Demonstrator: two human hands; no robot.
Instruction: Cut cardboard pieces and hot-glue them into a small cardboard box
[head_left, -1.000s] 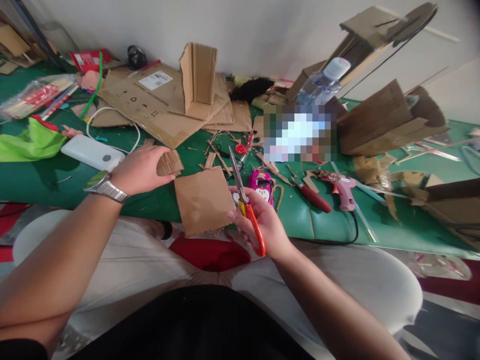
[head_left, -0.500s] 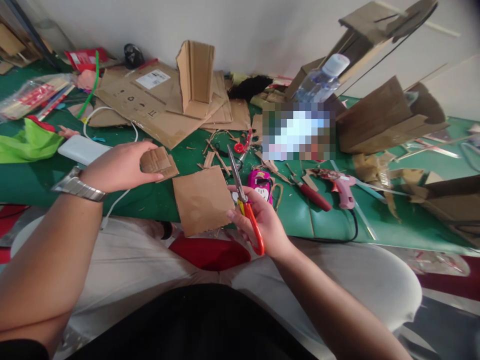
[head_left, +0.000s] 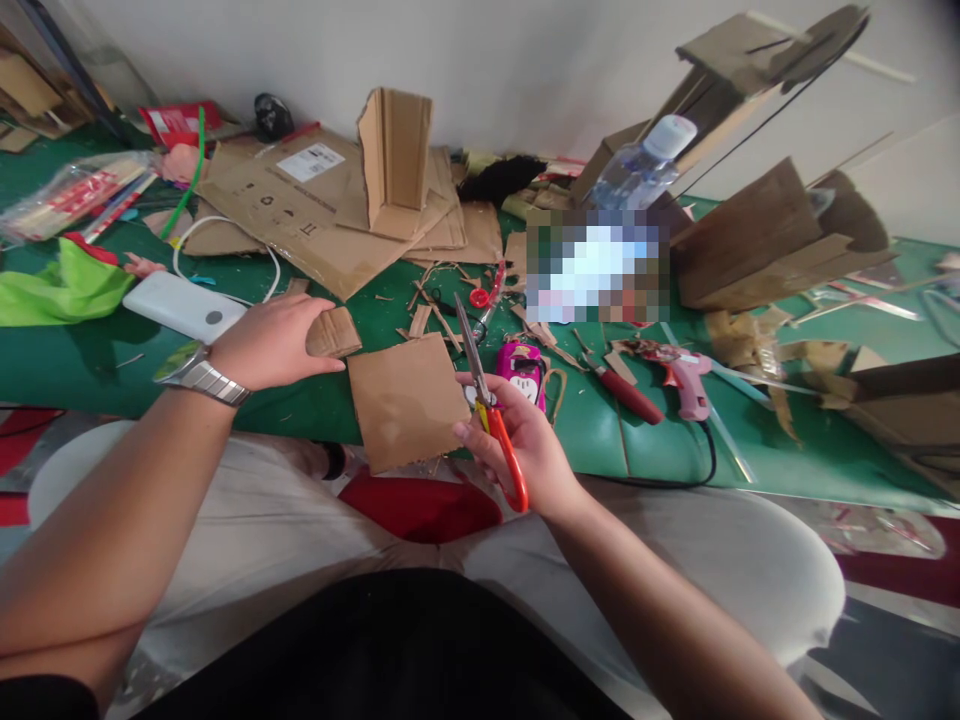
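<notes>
My right hand (head_left: 525,440) is closed around a pair of scissors (head_left: 499,430) with orange and yellow handles, blades pointing up and away. Its thumb rests at the right edge of a square cardboard piece (head_left: 409,400), which overhangs the table's front edge. Whether the fingers also grip that square, I cannot tell. My left hand (head_left: 289,340), with a metal-banded watch at the wrist, is open, thumb and fingers spread around a small cardboard piece (head_left: 335,332) lying on the green table. Another scrap of cardboard (head_left: 297,287) shows just behind the fingers.
A white power bank (head_left: 184,305) with a cable lies to the left. Flattened cardboard (head_left: 300,210) is behind. At right are a magenta tape measure (head_left: 521,370), a red-handled tool (head_left: 630,393), a pink glue gun (head_left: 690,383), a water bottle (head_left: 637,170) and a cardboard box (head_left: 757,235).
My left hand has shifted right and opened around the small cardboard piece it was grasping. My right hand, the scissors and the square have hardly moved.
</notes>
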